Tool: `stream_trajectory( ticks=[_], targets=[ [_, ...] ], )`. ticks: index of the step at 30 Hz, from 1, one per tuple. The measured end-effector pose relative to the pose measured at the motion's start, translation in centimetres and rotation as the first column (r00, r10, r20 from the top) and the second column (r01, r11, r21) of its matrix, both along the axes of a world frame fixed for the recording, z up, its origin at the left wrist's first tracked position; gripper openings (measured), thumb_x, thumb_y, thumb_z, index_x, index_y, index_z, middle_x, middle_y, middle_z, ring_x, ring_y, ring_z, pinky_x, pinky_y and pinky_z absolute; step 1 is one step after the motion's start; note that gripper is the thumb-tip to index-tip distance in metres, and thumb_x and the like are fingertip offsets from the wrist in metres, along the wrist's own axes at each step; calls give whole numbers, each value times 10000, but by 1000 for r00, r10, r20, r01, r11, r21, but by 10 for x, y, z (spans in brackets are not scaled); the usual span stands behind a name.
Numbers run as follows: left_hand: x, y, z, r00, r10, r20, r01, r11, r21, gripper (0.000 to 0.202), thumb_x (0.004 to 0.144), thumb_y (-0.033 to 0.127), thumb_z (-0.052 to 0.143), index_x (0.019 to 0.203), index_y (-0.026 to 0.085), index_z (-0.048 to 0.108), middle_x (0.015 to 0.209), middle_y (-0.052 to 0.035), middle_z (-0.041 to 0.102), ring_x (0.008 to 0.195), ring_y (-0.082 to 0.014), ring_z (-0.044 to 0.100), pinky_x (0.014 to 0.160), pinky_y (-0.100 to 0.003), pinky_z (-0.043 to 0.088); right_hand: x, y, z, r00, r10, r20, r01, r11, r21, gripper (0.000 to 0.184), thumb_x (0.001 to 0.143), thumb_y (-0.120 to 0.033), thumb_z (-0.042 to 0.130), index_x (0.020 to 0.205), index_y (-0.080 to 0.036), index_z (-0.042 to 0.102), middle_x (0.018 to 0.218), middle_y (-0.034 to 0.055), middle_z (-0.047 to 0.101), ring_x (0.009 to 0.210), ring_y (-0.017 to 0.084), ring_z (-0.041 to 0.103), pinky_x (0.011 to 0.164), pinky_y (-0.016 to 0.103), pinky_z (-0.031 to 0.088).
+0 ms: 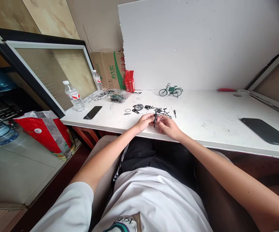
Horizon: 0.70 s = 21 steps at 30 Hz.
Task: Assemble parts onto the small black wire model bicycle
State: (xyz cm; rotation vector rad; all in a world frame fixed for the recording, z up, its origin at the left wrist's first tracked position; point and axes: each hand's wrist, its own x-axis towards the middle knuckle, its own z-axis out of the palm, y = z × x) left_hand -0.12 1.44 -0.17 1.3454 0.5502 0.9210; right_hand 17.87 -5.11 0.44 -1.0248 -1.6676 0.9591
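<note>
My left hand [146,122] and my right hand [167,126] meet at the table's front edge, fingers pinched from both sides on a small dark model bicycle wheel [155,120], held upright and seen nearly edge-on. My fingers hide part of it. Just beyond lie loose model parts: another spoked wheel [138,107], a black box-like piece [147,107], a dark bicycle frame [164,111] and a thin ring [127,110]. A short black stick-like piece [174,113] lies to the right of my right hand. Farther back stands a finished green model bicycle [171,90].
On the left are a black phone [93,112], a water bottle [74,96], a second bottle [97,80] and a plastic bag of parts [118,96]. A red box [129,81] stands by a cardboard carton [107,69]. A dark flat slab [268,131] lies right on the white table [209,112].
</note>
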Motion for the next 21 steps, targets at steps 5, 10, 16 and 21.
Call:
stream_trajectory(
  ticks=[5, 10, 16, 21],
  targets=[
    [-5, 3, 5, 997, -73, 15, 73, 997, -36, 325, 831, 387, 846, 979, 120, 735, 1015, -94, 714, 928, -188, 643, 863, -312, 513, 0, 6, 0, 999, -40, -9, 40, 999, -20, 308, 941, -518, 650, 945, -228, 549, 796, 8, 619, 575, 152, 564, 568, 326, 476],
    [-9, 11, 11, 987, -148, 63, 155, 980, -127, 343, 810, 354, 880, 1013, 110, 749, 1024, -109, 723, 942, -191, 655, 930, -350, 504, 7, 10, 9, 976, -146, 164, 117, 977, 177, 282, 976, -503, 623, 979, -221, 624, 844, 46, 704, 661, 179, 606, 629, 330, 502],
    [-6, 23, 13, 972, -214, 94, 227, 960, -164, 320, 810, 306, 882, 1029, 111, 753, 1031, -114, 730, 953, -211, 682, 974, -396, 495, 23, 11, 18, 852, -272, 448, 79, 911, 404, 182, 1012, -370, 573, 1048, -230, 683, 883, 49, 757, 692, 190, 662, 669, 320, 508],
    [-5, 29, 9, 970, -229, 79, 240, 954, -182, 324, 816, 252, 875, 1086, 121, 753, 1115, -133, 740, 1016, -218, 691, 1012, -402, 495, 29, 12, 7, 813, -346, 468, 56, 847, 528, 179, 1028, -348, 549, 1054, -236, 685, 916, 61, 771, 670, 193, 670, 651, 322, 507]
  ],
)
